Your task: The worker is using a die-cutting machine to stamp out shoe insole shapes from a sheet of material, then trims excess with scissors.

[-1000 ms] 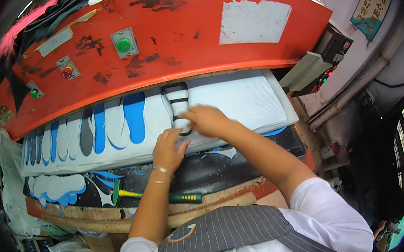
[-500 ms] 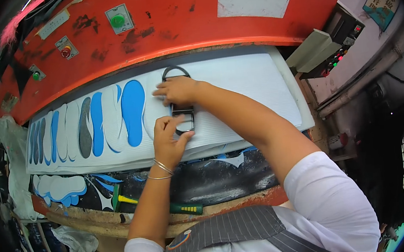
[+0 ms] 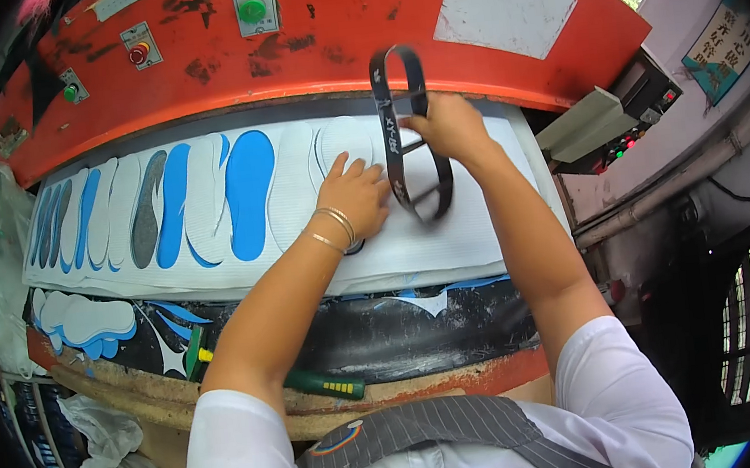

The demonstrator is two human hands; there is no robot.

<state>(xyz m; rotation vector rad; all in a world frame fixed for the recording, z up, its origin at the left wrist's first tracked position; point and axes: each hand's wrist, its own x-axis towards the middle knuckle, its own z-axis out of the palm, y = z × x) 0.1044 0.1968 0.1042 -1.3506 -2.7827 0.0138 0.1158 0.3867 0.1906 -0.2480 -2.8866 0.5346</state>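
A black sole-shaped cutting die (image 3: 390, 132) with crossbars is raised off the white ribbed foam sheet (image 3: 492, 213). My right hand (image 3: 455, 125) grips its right side, fingers wrapped round the band. Lying on the sheet with fingers apart, my left hand (image 3: 357, 195) touches a freshly outlined white insole (image 3: 342, 137) and hides its lower part. To the left runs a row of cut insole shapes, among them a blue insole (image 3: 252, 197) and a grey insole (image 3: 151, 212). A small dark spot shows under my left wrist; I cannot make it out.
Behind the sheet rises a red machine beam (image 3: 346, 45) with a green button (image 3: 253, 11) and a red button (image 3: 138, 53). Stacked insoles (image 3: 87, 319) lie at the near left. A green-handled tool (image 3: 327, 383) rests on the front ledge. A control box (image 3: 634, 88) stands at right.
My right hand has lifted the cutting die off the sheet and moved it right. Beneath it an insole outline shows. My left hand has let go of the die and flattened onto the sheet.
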